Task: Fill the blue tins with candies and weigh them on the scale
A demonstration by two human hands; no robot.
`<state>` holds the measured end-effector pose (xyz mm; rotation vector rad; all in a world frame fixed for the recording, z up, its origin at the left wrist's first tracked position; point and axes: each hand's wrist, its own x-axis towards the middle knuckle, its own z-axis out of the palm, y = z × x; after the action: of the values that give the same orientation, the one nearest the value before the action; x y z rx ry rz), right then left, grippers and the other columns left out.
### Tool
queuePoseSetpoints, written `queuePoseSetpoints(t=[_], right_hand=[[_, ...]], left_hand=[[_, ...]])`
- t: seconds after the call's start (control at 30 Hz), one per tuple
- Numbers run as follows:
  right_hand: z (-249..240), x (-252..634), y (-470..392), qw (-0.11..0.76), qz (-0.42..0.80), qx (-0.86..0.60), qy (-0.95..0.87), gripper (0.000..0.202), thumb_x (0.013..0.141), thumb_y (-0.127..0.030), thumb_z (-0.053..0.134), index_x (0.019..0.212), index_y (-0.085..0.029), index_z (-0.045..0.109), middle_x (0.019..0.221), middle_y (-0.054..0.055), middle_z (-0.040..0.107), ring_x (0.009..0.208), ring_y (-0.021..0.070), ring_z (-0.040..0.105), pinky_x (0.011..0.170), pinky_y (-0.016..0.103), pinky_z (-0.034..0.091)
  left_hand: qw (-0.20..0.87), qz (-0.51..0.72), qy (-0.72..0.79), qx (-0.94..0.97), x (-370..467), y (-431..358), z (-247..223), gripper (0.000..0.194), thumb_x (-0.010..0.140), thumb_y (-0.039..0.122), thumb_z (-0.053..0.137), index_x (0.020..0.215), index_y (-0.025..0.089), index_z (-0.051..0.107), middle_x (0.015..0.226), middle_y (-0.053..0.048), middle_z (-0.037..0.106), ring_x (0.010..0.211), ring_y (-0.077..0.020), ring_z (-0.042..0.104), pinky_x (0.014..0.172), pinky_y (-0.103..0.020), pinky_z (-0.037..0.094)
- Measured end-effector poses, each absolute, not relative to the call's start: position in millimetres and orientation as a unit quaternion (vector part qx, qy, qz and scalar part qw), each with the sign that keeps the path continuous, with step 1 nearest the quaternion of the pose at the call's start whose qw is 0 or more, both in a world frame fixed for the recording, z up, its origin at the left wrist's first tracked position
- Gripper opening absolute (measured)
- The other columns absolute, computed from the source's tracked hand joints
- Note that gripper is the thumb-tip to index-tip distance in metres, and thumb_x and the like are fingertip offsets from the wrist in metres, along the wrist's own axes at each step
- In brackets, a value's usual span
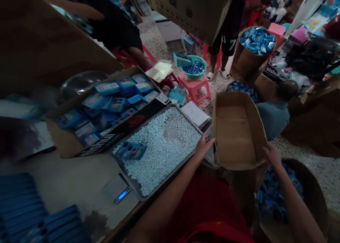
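A shallow cardboard box with its top open and its brown bottom showing is held in front of me, to the right of the table. My left hand grips its left side near the lower corner. On the opposite side, my right hand grips the right wall, its fingers partly hidden by the cardboard. Left of my left forearm lies a grey tray spread with small pale blue pellets. On the pellets rests a blue printed packet.
A long carton of blue packets stands behind the tray. A small digital scale and stacked blue boxes are on the table. A round bin is below my right arm. A pink stool bears a bowl. Several people are nearby.
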<state>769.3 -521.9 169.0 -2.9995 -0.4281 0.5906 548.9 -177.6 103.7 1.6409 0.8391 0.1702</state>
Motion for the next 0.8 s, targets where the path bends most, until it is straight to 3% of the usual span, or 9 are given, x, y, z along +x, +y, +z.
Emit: queuePoseSetpoints(t=[0.17,0.27,0.43,0.6,0.8], right_hand=[[151.0,846.7,-402.9,-0.004,0.172,-0.975,-0.140,0.051,0.108,-0.031,0.045,0.148,-0.013,0.072,0.118,0.023,0.083,0.107,0.0334,0.078,0.091,0.038,0.052],[125.3,869.5,-344.1,-0.012,0.172,-0.977,-0.129,0.051,0.110,-0.029,0.042,0.150,-0.015,0.070,0.125,0.025,0.081,0.113,0.0341,0.078,0.095,0.038,0.051],[77.6,866.0,-285.6,-0.010,0.189,-0.976,-0.109,0.053,0.111,-0.026,0.038,0.155,-0.019,0.067,0.130,0.023,0.080,0.117,0.0322,0.077,0.098,0.038,0.052],[53.9,831.1,-245.2,0.019,0.195,-0.977,-0.081,0.057,0.110,-0.025,0.036,0.156,-0.016,0.069,0.127,0.023,0.081,0.108,0.0306,0.078,0.089,0.036,0.054],[61.8,826.2,-231.2,0.034,0.177,-0.977,-0.115,0.056,0.115,-0.036,0.038,0.162,-0.024,0.065,0.128,0.019,0.082,0.104,0.0263,0.078,0.082,0.033,0.051]], left_hand=[[0.554,0.082,0.355,0.748,492.5,-196.1,103.2,0.040,0.098,0.030,0.067,0.136,0.020,0.075,0.139,-0.017,0.075,0.130,-0.0331,0.073,0.119,-0.054,0.057],[0.542,0.062,0.314,0.777,452.4,-203.5,101.0,0.031,0.101,0.025,0.062,0.126,0.023,0.081,0.137,-0.013,0.077,0.134,-0.0314,0.072,0.124,-0.054,0.055],[0.414,0.077,0.199,0.885,393.0,-165.5,84.7,0.037,0.108,0.014,0.053,0.126,0.026,0.083,0.135,-0.011,0.080,0.128,-0.0261,0.077,0.112,-0.045,0.066],[0.296,0.115,0.244,0.916,358.7,-93.4,77.5,0.036,0.109,0.015,0.053,0.124,0.026,0.084,0.128,-0.009,0.082,0.121,-0.0246,0.079,0.109,-0.043,0.068],[0.290,0.132,0.311,0.895,367.4,-26.2,84.1,0.033,0.106,0.024,0.055,0.120,0.025,0.085,0.127,-0.009,0.083,0.120,-0.0261,0.080,0.108,-0.044,0.068]])
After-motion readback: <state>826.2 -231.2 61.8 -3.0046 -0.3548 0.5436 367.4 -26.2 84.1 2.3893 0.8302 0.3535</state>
